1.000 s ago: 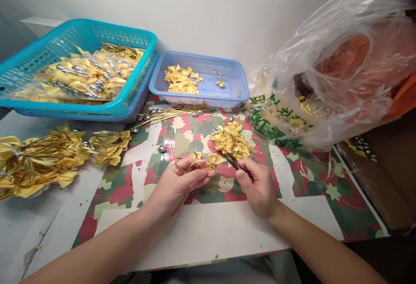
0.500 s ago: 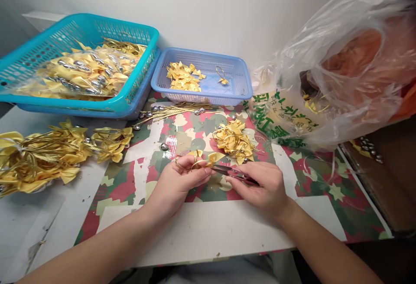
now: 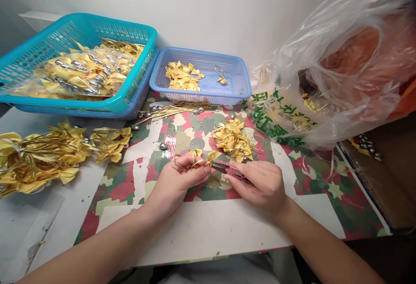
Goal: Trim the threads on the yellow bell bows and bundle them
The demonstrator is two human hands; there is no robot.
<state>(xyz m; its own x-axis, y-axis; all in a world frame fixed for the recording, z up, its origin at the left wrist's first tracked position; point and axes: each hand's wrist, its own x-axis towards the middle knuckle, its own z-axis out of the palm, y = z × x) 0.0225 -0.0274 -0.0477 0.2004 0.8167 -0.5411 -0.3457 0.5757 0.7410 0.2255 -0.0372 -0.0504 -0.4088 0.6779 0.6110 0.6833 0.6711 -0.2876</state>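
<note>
Between its thumb and fingers, my left hand (image 3: 177, 184) pinches a gold cord with yellow ribbon bows (image 3: 213, 157) on it, looped around the fingers. My right hand (image 3: 261, 184) is closed around a small pair of dark-bladed snips (image 3: 227, 169). Their tips meet the cord just beside the right-hand bow, close to my left thumb. Most of the snips' handle is hidden in my right palm. Just beyond my hands lies a pile of yellow bows with gold cord loops (image 3: 232, 138). A silver bell-like bead (image 3: 164, 146) rests left of that pile.
A turquoise basket (image 3: 130, 97) at the back left holds yellow bows and a bag of silver beads. Beside it, a blue basket (image 3: 201, 97) contains more bows. Gold cords (image 3: 175, 110) lie in front. Bundled bows (image 3: 52, 154) sit left; a plastic bag (image 3: 302, 119) stands right.
The snips and my right hand have shifted slightly left, bringing the blade tips closer to the bow. My left hand keeps its pinch on the cord.
</note>
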